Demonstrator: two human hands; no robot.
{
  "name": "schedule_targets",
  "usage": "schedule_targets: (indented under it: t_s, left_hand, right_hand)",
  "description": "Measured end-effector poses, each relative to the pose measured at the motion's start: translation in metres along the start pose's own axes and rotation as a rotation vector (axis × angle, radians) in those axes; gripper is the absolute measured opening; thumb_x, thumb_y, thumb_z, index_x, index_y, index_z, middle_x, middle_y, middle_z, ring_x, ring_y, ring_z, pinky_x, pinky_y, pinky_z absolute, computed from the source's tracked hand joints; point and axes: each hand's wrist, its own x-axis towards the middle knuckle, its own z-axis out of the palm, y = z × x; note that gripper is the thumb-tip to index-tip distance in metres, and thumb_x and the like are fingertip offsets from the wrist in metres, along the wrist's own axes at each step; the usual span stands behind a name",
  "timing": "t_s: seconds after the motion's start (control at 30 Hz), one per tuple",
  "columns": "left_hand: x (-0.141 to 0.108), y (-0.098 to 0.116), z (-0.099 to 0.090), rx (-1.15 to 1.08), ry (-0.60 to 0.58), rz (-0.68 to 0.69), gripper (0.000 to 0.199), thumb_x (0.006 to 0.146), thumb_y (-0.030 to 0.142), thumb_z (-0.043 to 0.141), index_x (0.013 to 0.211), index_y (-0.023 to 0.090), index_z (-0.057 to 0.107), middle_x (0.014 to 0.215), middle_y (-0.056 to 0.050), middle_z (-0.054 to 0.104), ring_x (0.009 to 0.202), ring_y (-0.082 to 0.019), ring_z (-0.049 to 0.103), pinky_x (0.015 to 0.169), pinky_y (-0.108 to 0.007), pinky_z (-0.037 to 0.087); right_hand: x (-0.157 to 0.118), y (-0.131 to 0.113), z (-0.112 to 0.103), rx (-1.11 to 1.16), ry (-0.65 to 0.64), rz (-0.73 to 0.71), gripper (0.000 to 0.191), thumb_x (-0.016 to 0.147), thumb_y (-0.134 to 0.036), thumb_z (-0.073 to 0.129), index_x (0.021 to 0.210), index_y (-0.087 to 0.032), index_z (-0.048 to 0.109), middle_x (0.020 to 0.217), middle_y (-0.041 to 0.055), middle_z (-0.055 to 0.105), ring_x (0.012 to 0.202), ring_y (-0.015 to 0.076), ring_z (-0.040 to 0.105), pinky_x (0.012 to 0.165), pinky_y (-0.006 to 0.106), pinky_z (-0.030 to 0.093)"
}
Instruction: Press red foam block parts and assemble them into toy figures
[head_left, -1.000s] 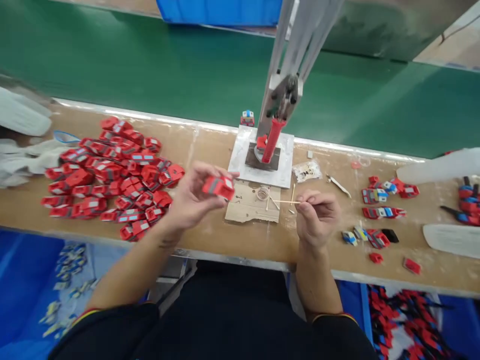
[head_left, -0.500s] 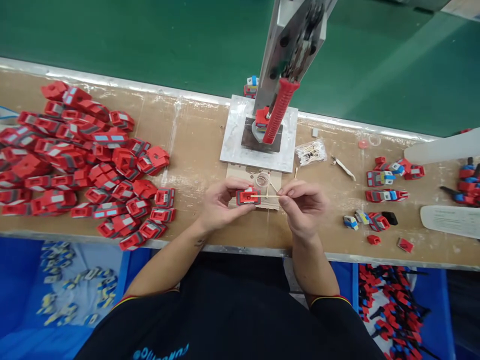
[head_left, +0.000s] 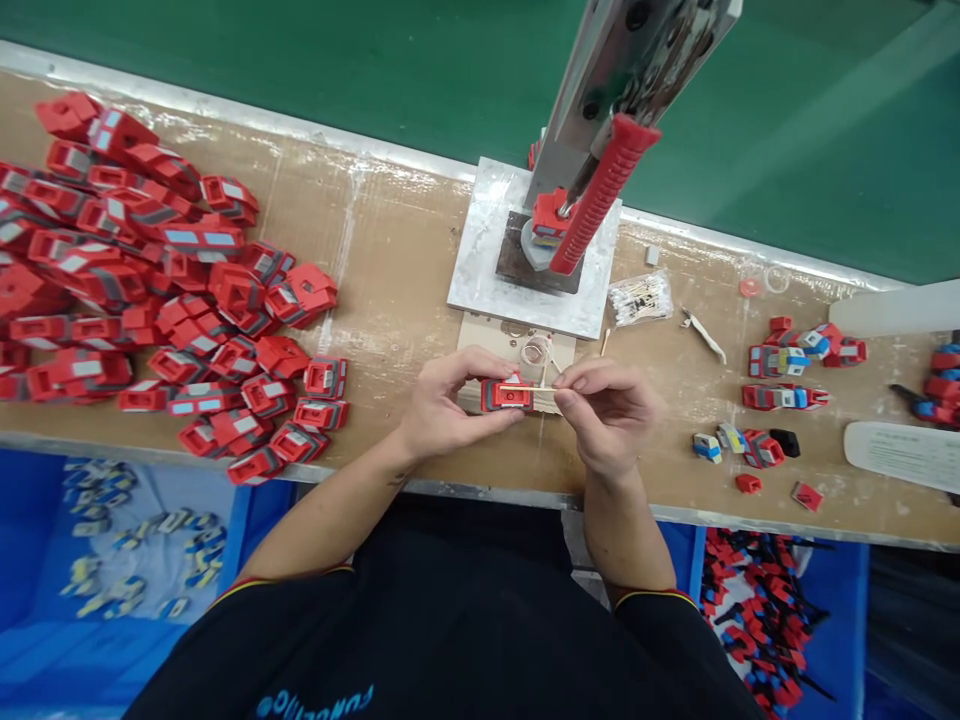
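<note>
My left hand (head_left: 450,405) is closed on a small red block (head_left: 495,395) with a hollow top, held between thumb and fingers over the bench. Pinched in my right hand (head_left: 604,408) is a thin wooden stick (head_left: 541,389), whose far end lies over the hollow of the block. Just beyond the hands, a small clear round dish (head_left: 535,350) with sticks leaning in it stands on a piece of cardboard (head_left: 480,335).
A hand press with a red handle (head_left: 609,190) stands on a metal plate (head_left: 472,270) ahead. Many red parts (head_left: 187,320) are piled at left. A bag of swabs (head_left: 641,298), coloured pieces (head_left: 784,397) and a white bottle (head_left: 900,450) lie at right. Blue bins (head_left: 240,515) stand below the bench.
The camera view has shifted, so the bench and press appear moved. Both hands keep their grips, and the stick still reaches over the red block.
</note>
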Motion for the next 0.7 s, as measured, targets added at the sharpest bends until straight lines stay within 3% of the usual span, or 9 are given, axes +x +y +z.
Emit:
schedule_targets:
  t_s: [0.3,0.5,0.7]
  left_hand:
    - [0.001,0.001,-0.001,0.002,0.021,0.018,0.028,0.082,0.027,0.091,0.106,0.025,0.075,0.097,-0.004,0.081,0.088,-0.019,0.08,0.08,-0.032,0.065]
    - [0.001,0.001,-0.002,0.022,0.055,0.022,0.029,0.081,0.024,0.091,0.105,0.026,0.076,0.096,-0.003,0.081,0.088,-0.018,0.079,0.08,-0.032,0.064]
    - [0.002,0.001,-0.005,0.077,0.076,0.017,0.027,0.082,0.023,0.09,0.105,0.025,0.076,0.099,-0.004,0.081,0.091,-0.019,0.079,0.084,-0.034,0.065]
  right_hand:
    - [0.001,0.0,-0.005,-0.057,-0.019,-0.038,0.012,0.093,-0.023,0.078,0.089,-0.027,0.068,0.073,-0.0025,0.074,0.063,0.0159,0.068,0.057,0.031,0.051]
    - [0.0,0.003,-0.012,-0.148,0.014,-0.05,0.015,0.091,-0.026,0.081,0.084,-0.027,0.068,0.068,-0.0031,0.07,0.062,0.0169,0.068,0.058,0.033,0.053]
    - [0.007,0.003,-0.024,-0.161,0.148,-0.066,0.021,0.091,-0.035,0.083,0.079,-0.026,0.067,0.066,-0.0029,0.069,0.061,0.015,0.066,0.057,0.031,0.051]
